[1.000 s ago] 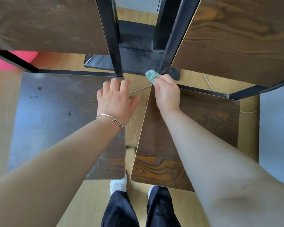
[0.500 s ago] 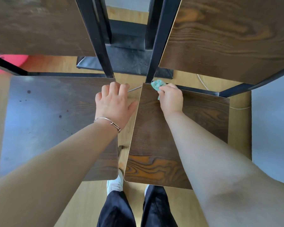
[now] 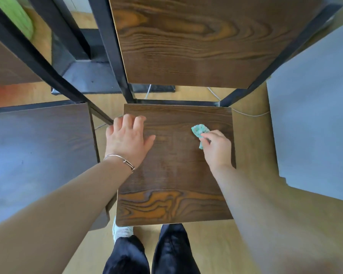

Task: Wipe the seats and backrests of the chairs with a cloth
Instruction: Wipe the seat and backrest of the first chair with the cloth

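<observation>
A dark wood-grain chair seat point(image 3: 174, 186) lies straight below me, with its backrest point(image 3: 202, 42) rising behind it on a black metal frame. My right hand point(image 3: 218, 149) grips a small teal cloth point(image 3: 198, 131) and presses it on the seat's right half. My left hand point(image 3: 127, 139) rests flat with spread fingers on the seat's back left corner. A second chair's seat point(image 3: 42, 151) stands to the left, almost touching the first.
A black table base point(image 3: 87, 76) sits on the wooden floor behind the chairs. A grey panel point(image 3: 313, 125) stands to the right. A white cable point(image 3: 246, 113) runs across the floor. My legs and a white shoe point(image 3: 121, 232) are at the seat's front edge.
My view has shifted so the right chair is centred. My right hand slid the cloth from the seat's back left corner to its right half. My left hand moved from the gap onto this seat.
</observation>
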### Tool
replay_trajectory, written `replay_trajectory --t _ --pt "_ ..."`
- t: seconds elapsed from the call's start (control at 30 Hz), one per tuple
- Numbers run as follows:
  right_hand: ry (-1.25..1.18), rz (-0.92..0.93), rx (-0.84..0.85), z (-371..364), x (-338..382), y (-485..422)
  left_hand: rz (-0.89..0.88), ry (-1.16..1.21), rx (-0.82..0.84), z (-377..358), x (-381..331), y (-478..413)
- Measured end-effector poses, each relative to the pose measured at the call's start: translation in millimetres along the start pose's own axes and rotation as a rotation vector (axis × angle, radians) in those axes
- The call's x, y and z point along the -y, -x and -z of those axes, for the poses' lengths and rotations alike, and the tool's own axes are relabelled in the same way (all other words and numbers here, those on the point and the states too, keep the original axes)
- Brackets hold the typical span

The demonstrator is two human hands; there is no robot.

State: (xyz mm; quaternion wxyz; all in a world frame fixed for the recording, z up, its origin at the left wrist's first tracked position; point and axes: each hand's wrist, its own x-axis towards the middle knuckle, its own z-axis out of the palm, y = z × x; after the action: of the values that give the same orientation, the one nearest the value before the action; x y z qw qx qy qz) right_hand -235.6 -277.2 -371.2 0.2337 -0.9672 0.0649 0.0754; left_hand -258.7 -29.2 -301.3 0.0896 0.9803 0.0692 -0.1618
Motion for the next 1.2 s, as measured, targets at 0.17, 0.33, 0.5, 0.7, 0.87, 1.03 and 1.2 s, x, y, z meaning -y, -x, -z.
replay_trajectory --t 0.17,0.33,0.5,0.7,0.87,1.03,1.2 --pt "-0.252 -0.19 -0.248 28.6 -17.3 -54.3 0.037 0.024 0.026 -8.8 -15.2 -8.8" --pt "-0.181 -0.283 -0.189 18.1 -21.1 -93.5 0.068 0.024 0.008 -12.1 -21.3 -20.1" --pt "-0.132 -0.031 -0.072 -5.9 15.2 -64.8 0.098 0.022 0.009 -12.8 -15.3 -22.9" --pt "-0.08 0.374 0.155 -35.8 31.7 12.5 0.096 -0.019 0.052 -19.0 -3.2 -4.6" --pt "-0.031 0.563 0.233 -45.3 15.0 79.1 0.078 -0.055 0.109 -31.4 6.2 20.2" --pt "-0.152 0.466 0.169 -27.8 12.1 64.3 0.064 -0.073 0.125 -43.1 9.3 38.1" --pt "-0.133 -0.008 -0.09 21.7 -37.1 1.1 0.038 -0.086 0.12 -49.8 11.7 52.9"
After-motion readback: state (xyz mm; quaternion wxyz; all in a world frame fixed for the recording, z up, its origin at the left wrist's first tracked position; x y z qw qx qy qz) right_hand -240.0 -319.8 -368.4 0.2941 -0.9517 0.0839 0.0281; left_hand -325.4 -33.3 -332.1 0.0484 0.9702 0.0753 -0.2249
